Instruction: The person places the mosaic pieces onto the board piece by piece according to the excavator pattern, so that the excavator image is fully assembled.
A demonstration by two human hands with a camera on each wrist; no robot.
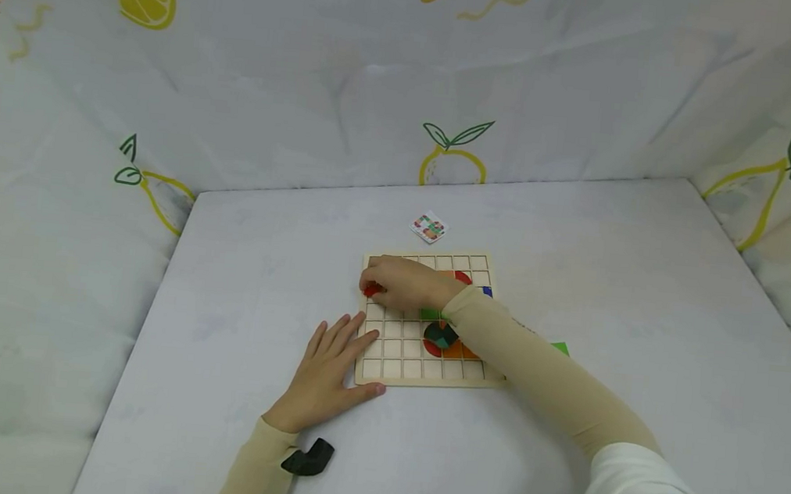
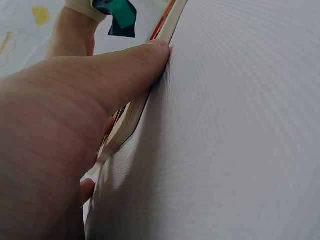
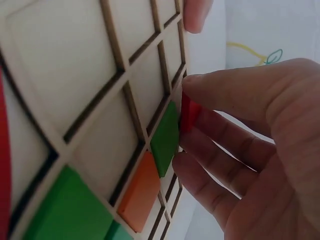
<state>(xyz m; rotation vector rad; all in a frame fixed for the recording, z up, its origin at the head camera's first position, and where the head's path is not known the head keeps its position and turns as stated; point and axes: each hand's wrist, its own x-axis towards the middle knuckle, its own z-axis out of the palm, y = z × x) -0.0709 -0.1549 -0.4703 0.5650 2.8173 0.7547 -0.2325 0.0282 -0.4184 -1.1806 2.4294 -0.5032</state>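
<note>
A wooden grid board (image 1: pixel 394 349) lies on the white table with several coloured tiles set in its cells. Over its left edge, my right hand (image 1: pixel 402 283) pinches a small red tile (image 3: pixel 190 111) between thumb and fingers, right at a cell of the outer column. A green tile (image 3: pixel 165 140) and an orange tile (image 3: pixel 140 192) sit in cells close to those fingers. My left hand (image 1: pixel 324 374) rests with spread, straight fingers at the board's lower left corner, its thumb along the front edge. Part of the grid is hidden under my right hand and forearm.
Beyond the board lies a small card with a coloured pattern (image 1: pixel 429 227). A green piece (image 1: pixel 560 348) shows past my right forearm, which covers what is around it. White cloth with lemon drawings (image 1: pixel 455 152) hangs around the table.
</note>
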